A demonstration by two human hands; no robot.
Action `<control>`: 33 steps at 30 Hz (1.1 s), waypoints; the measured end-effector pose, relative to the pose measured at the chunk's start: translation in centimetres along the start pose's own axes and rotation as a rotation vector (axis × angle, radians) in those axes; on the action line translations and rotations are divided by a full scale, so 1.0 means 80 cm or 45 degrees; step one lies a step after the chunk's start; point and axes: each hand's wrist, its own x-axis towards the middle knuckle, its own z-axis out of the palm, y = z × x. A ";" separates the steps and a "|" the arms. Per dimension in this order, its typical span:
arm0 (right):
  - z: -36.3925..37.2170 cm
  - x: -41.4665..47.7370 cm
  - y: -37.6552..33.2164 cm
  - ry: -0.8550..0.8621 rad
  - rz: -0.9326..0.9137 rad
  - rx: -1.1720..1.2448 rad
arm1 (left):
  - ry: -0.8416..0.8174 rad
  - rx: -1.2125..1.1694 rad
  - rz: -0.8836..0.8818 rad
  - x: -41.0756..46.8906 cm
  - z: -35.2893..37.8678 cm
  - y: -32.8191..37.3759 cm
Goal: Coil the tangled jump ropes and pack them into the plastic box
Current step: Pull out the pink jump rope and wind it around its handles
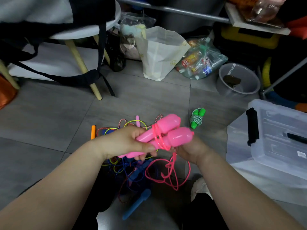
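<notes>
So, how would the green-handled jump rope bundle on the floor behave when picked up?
The green-handled jump rope bundle probably holds together: speckled cord wraps tightly around both handles. Small plastic, so likely light. Rounded handles might roll.

Head-worn view, angled down, near floor (pixel 49 113)

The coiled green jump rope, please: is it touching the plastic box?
Apart. The head view shows a strip of bare grey floor between the green jump rope and the plastic box.
</notes>
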 end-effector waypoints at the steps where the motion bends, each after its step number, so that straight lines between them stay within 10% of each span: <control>1: 0.002 0.001 -0.001 0.009 -0.026 -0.115 | 0.082 -0.054 -0.001 0.000 -0.001 -0.001; 6: 0.015 -0.001 0.010 0.016 -0.054 -0.676 | 0.530 -0.358 -0.054 0.003 -0.013 -0.005; 13: 0.018 -0.012 -0.004 0.049 -0.210 -1.660 | 0.674 0.137 -0.252 0.013 -0.017 -0.024; 21: 0.022 -0.021 -0.014 0.040 -0.173 -1.626 | 0.866 0.526 -0.268 0.017 -0.020 -0.028; 27: 0.020 -0.024 -0.024 -0.097 -0.482 -1.964 | 0.467 1.033 -0.431 0.022 -0.004 -0.033; 33: 0.015 -0.017 -0.029 -0.184 -0.500 -1.413 | -0.045 0.958 -0.329 0.018 0.015 -0.037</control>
